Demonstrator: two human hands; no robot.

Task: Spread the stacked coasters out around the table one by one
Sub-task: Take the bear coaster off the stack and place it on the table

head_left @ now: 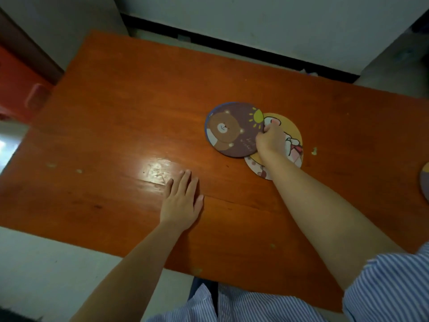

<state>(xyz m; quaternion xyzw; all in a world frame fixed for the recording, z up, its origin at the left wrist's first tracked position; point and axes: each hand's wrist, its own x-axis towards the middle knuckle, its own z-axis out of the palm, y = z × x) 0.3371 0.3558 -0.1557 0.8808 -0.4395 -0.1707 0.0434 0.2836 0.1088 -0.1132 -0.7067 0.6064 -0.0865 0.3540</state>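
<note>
One head-worn wide-angle view, looking forward and steeply down onto the orange wooden table (139, 108) from its near edge, close above it, table filling most of the frame, white wall (267, 22) beyond its far edge, floor (46, 263) showing at its near-left side

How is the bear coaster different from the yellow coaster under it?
The bear coaster is dark purple with a brown bear; the yellow coaster shows a pale cartoon figure. The bear coaster lies on top, pinched by the right hand; the yellow coaster is partly covered. Both are round and flat.
</note>
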